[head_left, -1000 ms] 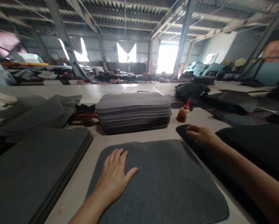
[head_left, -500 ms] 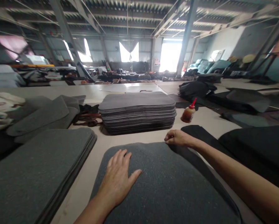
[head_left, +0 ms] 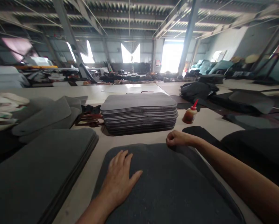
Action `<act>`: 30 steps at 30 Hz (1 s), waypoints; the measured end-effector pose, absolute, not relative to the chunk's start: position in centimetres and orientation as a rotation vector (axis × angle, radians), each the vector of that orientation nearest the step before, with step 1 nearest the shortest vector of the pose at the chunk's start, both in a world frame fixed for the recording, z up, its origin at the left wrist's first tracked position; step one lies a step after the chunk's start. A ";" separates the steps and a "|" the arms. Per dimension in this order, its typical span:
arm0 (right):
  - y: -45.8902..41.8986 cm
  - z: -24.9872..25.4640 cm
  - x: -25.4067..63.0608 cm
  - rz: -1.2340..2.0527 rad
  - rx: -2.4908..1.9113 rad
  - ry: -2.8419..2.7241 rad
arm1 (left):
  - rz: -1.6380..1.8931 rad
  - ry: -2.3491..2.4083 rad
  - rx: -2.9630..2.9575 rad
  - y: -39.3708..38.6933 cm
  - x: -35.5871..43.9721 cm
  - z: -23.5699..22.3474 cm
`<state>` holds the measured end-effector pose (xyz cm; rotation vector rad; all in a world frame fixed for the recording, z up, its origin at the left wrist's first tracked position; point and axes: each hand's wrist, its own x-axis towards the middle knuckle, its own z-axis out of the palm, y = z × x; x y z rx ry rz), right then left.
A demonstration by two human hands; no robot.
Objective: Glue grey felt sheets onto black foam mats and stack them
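Note:
A large dark grey sheet [head_left: 172, 183] with rounded corners, felt or foam by its look, lies in front of me. My left hand [head_left: 119, 177] rests flat on its left part, fingers spread. At the far edge, right of the middle, the fingers of my right hand [head_left: 176, 138] are pinched together on dark fabric [head_left: 188, 152] that runs along the sheet's right side. My fingers partly hide the pinched edge. Beyond the sheet stands a tall, neat stack of grey panels [head_left: 139, 115].
On the left lies a pile of grey sheets [head_left: 43, 161]. A glue bottle [head_left: 189, 115] with a red nozzle stands right of the stack. Brown straps [head_left: 89, 119] lie to its left, and dark fabric pieces [head_left: 258, 149] cover the right side of the table [head_left: 102, 141].
My right hand's fingers have curled a little more at the far edge. The left hand stays flat on the sheet. The whole view has shifted slightly.

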<state>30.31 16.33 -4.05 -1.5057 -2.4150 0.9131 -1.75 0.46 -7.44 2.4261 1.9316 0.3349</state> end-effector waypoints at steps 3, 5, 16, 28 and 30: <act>16.1 -4.8 30.3 0.746 -1.534 -2.398 | 0.346 1.932 2.425 0.3 -1.8 -7.5; 15.8 -5.1 30.3 0.683 -1.552 -2.374 | 0.346 1.932 2.422 0.3 -1.7 -7.4; 15.2 -4.0 32.0 0.484 -1.622 -2.056 | 0.420 1.924 2.485 0.3 -1.8 -7.7; 6.1 -4.9 31.8 0.253 -1.206 -2.673 | 0.407 1.937 2.519 0.7 -1.9 -8.0; 4.9 -4.9 30.2 0.327 -1.168 -2.743 | 0.440 1.932 2.544 0.8 -2.1 -8.2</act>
